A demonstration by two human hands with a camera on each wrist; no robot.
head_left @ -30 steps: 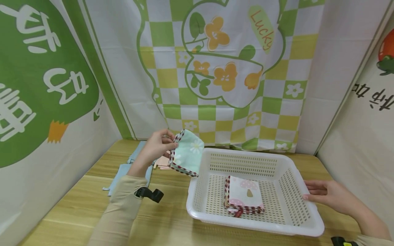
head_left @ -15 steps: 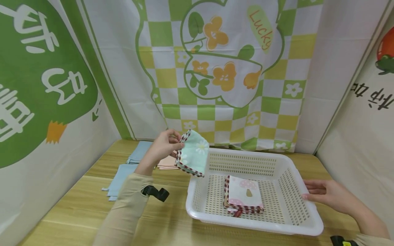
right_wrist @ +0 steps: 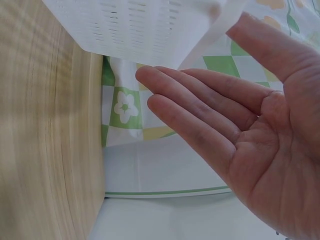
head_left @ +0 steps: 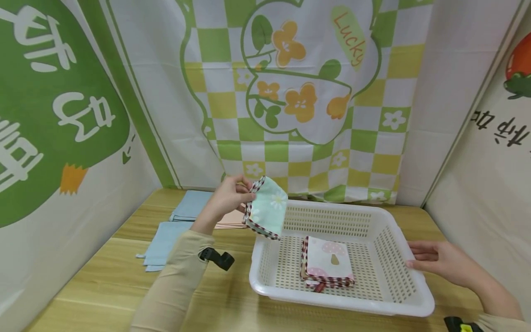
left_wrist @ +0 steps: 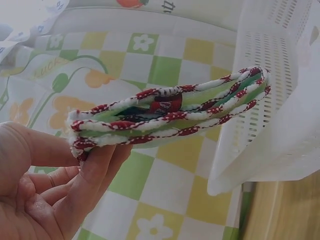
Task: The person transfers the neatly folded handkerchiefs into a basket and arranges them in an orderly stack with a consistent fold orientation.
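My left hand [head_left: 227, 199] pinches a folded mint-green small towel [head_left: 268, 207] by its left edge. Daisies are printed on the towel, and red-and-white stitching trims its layered edges, plain in the left wrist view. It hangs tilted above the left rim of a white plastic basket [head_left: 340, 306]. Inside the basket lies another folded towel [head_left: 332, 260], white with pink mushrooms and the same kind of trim. My right hand [head_left: 448, 263] rests at the basket's right side, thumb touching the rim. Its fingers [right_wrist: 200, 125] stretch out fairly straight in the right wrist view.
Folded light-blue cloths [head_left: 166, 242] lie on the wooden table [head_left: 95, 286] at left, partly behind my left arm. Peach cloths [head_left: 230, 220] lie partly hidden behind my left hand. A checkered curtain [head_left: 290, 159] hangs at the back.
My left hand has moved slightly right with the mint-green towel, bringing it over the basket's left rim. More of the peach and blue cloths shows. The right hand stays at the basket.
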